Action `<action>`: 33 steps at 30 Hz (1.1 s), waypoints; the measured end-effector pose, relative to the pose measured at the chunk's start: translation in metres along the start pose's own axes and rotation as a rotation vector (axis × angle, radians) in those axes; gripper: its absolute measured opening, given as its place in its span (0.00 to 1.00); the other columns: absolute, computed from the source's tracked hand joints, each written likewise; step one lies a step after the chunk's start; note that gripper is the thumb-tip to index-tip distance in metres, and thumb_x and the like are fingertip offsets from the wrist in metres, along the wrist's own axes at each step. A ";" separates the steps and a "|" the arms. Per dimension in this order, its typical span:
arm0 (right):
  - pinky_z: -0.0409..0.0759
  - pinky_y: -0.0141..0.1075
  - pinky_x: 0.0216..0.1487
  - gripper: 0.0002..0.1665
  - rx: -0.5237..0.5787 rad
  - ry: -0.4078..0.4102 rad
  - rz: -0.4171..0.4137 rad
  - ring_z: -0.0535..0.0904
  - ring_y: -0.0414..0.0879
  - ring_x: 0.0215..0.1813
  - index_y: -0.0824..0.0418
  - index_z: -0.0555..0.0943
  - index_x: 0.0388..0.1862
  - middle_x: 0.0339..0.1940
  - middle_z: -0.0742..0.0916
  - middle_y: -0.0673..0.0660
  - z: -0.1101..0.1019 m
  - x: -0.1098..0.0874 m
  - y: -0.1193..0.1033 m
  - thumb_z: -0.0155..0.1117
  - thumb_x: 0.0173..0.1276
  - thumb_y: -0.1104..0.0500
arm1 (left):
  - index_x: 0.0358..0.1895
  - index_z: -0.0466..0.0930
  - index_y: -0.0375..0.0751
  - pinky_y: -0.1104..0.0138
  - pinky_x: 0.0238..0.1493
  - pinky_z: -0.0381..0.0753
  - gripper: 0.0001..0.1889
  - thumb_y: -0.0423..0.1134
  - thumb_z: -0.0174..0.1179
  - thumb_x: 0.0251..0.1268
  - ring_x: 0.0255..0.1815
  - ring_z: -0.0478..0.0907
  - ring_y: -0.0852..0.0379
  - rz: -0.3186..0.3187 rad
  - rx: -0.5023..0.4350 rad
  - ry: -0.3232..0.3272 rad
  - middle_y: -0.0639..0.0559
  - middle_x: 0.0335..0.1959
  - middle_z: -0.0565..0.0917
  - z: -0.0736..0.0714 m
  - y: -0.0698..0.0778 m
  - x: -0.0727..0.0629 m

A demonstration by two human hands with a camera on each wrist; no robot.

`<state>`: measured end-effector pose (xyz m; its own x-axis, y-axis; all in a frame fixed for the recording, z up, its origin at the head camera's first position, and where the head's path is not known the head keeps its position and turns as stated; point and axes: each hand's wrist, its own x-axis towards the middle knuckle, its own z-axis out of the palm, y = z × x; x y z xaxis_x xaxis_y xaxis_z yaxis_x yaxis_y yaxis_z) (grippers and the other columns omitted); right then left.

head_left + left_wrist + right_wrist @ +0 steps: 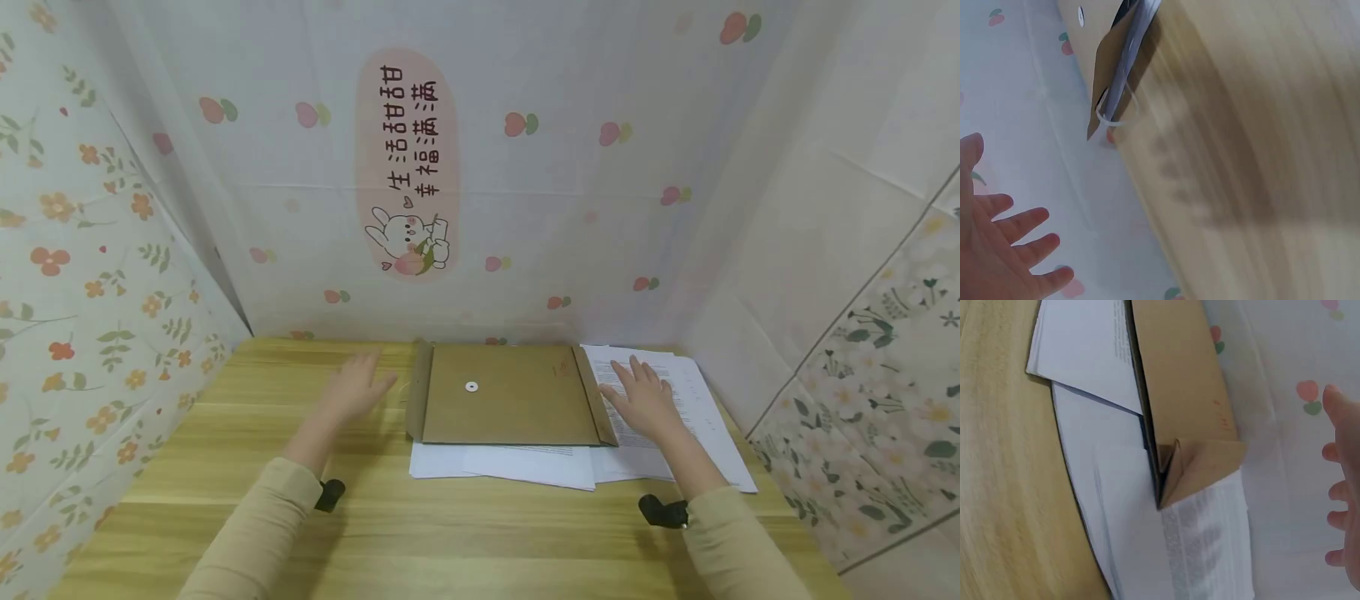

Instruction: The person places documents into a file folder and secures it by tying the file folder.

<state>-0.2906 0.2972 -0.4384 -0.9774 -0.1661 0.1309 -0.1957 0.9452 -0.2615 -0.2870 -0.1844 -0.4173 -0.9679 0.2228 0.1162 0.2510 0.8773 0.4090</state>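
"生活甜甜 幸福满满" on the backdrop's pink rabbit sticker

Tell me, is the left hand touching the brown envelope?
Apart. In the head view the left hand hovers over bare table, with a strip of wood showing between its fingertips and the brown envelope.

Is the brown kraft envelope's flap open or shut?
Open. The brown kraft paper envelope lies flat on loose white printed sheets; in the right wrist view its end flap gapes, untucked. Its string hangs loose.
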 end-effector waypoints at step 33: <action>0.63 0.60 0.63 0.38 0.308 -0.032 0.169 0.64 0.72 0.64 0.79 0.59 0.68 0.64 0.68 0.78 0.068 -0.005 -0.011 0.54 0.72 0.52 | 0.59 0.70 0.20 0.50 0.52 0.76 0.24 0.39 0.51 0.70 0.51 0.77 0.37 -0.204 -0.538 0.013 0.27 0.52 0.77 0.072 0.001 0.004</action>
<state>-0.2887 0.2682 -0.5008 -0.9991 -0.0280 0.0326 -0.0414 0.8316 -0.5538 -0.2913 -0.1519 -0.4821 -0.9979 0.0639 -0.0037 0.0329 0.5618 0.8266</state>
